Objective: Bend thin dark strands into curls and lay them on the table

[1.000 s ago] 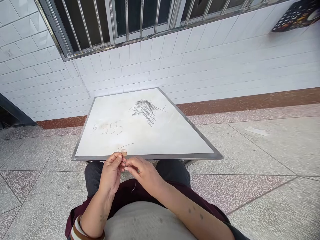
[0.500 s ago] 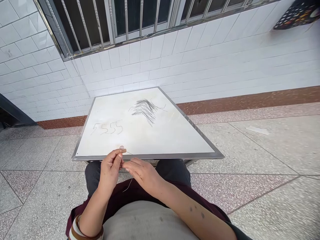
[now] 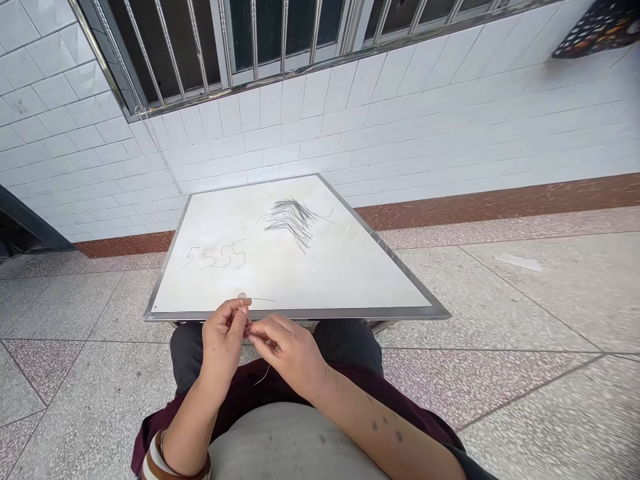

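Over my lap at the white table's near edge, my left hand (image 3: 226, 339) is closed in a pinch on a thin dark strand (image 3: 263, 299) that sticks out to the right. A small pale round disc (image 3: 243, 295) shows at the tip of its index finger. Close against it, my right hand (image 3: 293, 350) has thumb and fingers pressed together; what they pinch is too small to make out. A thin pale strand (image 3: 263, 375) hangs below the right fingers. Farther up the table lies a loose bunch of dark strands (image 3: 290, 220). Left of it, several strand-like lines (image 3: 216, 256) form 5 shapes.
The white table (image 3: 360, 273) has a grey metal rim and stands against a white tiled wall (image 3: 425, 127). Above are barred windows (image 3: 280, 33). My knees (image 3: 347, 343) are under the near edge. A white scrap (image 3: 519, 261) lies on the speckled floor.
My right fingers have shifted slightly and bent more beside the left ones. The strand at my left hand now points more level to the right; the hanging pale strand has moved a little right.
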Action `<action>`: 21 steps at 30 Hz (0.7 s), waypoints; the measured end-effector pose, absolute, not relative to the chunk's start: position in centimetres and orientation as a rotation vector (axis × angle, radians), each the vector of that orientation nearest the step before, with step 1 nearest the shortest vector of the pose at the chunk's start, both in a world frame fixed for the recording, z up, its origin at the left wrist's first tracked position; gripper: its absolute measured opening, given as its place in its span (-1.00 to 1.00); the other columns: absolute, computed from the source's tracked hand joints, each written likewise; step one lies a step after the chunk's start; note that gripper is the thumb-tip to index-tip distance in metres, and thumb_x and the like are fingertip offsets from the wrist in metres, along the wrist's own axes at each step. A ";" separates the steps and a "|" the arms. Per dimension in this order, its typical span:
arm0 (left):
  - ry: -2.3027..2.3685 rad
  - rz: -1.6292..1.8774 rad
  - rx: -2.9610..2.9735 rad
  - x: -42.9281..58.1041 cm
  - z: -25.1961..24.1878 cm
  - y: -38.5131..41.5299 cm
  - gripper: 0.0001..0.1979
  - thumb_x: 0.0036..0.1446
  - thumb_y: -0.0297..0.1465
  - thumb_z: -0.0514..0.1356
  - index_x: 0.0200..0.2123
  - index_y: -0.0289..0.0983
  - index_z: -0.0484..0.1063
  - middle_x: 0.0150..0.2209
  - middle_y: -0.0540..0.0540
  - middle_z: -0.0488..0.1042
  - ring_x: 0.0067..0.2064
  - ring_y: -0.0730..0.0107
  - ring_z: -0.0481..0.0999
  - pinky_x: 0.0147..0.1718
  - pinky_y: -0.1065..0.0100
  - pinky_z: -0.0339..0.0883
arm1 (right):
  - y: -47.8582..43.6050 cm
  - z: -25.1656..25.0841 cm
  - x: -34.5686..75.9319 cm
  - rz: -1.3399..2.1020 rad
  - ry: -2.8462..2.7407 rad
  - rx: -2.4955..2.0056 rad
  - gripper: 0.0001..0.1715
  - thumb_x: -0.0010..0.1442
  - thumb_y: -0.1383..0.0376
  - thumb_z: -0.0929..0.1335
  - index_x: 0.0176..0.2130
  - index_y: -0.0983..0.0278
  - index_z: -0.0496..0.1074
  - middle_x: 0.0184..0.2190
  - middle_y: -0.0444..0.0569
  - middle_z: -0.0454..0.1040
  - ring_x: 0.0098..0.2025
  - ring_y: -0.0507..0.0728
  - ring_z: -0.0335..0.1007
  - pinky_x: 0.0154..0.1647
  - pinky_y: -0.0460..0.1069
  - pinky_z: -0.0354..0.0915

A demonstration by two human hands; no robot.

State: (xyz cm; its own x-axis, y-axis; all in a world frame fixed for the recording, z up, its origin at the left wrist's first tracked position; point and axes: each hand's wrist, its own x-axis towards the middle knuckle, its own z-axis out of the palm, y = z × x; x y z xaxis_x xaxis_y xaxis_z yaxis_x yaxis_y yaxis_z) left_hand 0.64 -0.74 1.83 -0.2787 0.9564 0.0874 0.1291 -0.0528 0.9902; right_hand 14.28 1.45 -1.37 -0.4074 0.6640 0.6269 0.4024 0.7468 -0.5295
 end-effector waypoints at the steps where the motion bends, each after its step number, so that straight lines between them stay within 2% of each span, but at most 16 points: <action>1: 1.477 1.419 1.195 0.6 1.9 -0.7 -0.71 0.15 -0.21 0.21 -0.21 -0.30 0.53 -0.55 0.03 0.38 -0.51 0.48 0.37 -0.46 0.44 0.37 | 1.4 -1.3 14.3 0.348 -2.055 -0.789 -0.84 0.27 0.41 0.28 -0.33 0.22 0.40 -0.46 -0.12 0.47 -0.41 0.03 0.38 -0.40 -0.09 0.27; 12: 1.506 1.474 1.198 1.0 2.2 -1.0 -0.72 0.14 -0.22 0.21 -0.22 -0.31 0.55 -0.54 0.02 0.39 -0.49 0.49 0.37 -0.44 0.45 0.35 | 1.3 -1.2 14.7 0.503 -2.094 -0.797 -0.82 0.35 0.35 0.22 -0.24 0.21 0.39 -0.37 -0.10 0.52 -0.32 0.05 0.44 -0.29 -0.06 0.32; 21: 1.499 1.435 1.231 1.0 2.3 -1.0 -0.71 0.14 -0.21 0.22 -0.20 -0.30 0.56 -0.56 0.02 0.40 -0.51 0.48 0.36 -0.44 0.42 0.36 | 1.7 -1.3 15.1 0.384 -2.185 -0.713 -0.75 0.36 0.39 0.16 -0.28 0.23 0.36 -0.43 -0.08 0.47 -0.38 0.07 0.39 -0.36 -0.05 0.28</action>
State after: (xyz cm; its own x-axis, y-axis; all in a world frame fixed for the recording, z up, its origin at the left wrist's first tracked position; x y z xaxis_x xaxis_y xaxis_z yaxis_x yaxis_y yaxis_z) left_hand 0.99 -1.02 2.28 -0.2913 0.9496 0.1160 0.1571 -0.0721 0.9850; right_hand 15.06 1.74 -1.31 -0.5302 0.6042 0.5948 0.3649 0.7959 -0.4831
